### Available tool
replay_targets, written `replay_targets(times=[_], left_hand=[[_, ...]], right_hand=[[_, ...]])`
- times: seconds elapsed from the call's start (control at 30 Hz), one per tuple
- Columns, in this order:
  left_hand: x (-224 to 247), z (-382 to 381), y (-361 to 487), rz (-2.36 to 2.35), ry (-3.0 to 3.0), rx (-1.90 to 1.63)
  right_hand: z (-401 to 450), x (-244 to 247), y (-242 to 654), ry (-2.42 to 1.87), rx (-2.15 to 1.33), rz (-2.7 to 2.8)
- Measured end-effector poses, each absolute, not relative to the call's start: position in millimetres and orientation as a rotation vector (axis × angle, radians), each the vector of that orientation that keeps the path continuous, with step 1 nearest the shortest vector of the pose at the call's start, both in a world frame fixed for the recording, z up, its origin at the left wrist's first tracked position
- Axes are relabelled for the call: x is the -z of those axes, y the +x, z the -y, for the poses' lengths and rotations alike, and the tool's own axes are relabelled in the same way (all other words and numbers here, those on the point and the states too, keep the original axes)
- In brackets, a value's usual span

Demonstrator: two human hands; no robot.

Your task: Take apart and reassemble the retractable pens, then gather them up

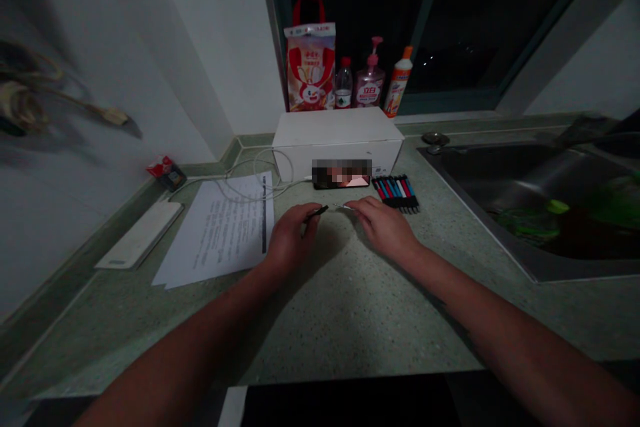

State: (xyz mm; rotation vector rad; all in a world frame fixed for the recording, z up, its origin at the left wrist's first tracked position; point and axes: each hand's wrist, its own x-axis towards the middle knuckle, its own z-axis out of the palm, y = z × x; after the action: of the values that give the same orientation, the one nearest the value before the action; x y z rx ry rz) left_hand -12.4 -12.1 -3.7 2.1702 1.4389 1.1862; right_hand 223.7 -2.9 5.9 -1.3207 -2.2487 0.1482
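1. Well, from where I stand, the person's left hand [290,238] is on the counter [345,320], its fingers [306,219] closed around a slim dark pen piece [318,211].
2. The right hand [385,228] is just beside it, its fingers [361,205] pinched on a small silvery piece [345,207]. The two pieces point at each other, close but apart.
3. Just beyond the hands, a row of pens with red, blue and white bands [395,193] lies on the counter, next to a phone [341,173] whose screen is blurred.
4. Behind the phone sits a white box [337,143], with a white cable [265,173] looped beside it, partly over a stack of printed papers [220,230]. The print is too small to read.
5. Along the back, below the window, stand a pump bottle [370,83] labelled 立白, a water bottle [344,85], an orange-capped bottle [399,83] and a red-handled printed bag [310,60].
6. To the right is a steel sink [530,207] with something green in it.
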Motion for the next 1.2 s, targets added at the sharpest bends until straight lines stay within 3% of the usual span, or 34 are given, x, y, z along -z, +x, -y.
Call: replay_targets(times=[0.4,0.93,1.2], left_hand=[[2,12,-12,-1.356,2.342,-1.076],[11,14,-10,-1.272,2.13,-1.064],[10,16,-8,-1.264,2.116,-1.112]], right_hand=[[4,-10,222,-1.3,-0.106,2.419],[6,2,215,-1.094,-0.364,2.336],[11,-1,209,-1.301,-0.488,2.222]])
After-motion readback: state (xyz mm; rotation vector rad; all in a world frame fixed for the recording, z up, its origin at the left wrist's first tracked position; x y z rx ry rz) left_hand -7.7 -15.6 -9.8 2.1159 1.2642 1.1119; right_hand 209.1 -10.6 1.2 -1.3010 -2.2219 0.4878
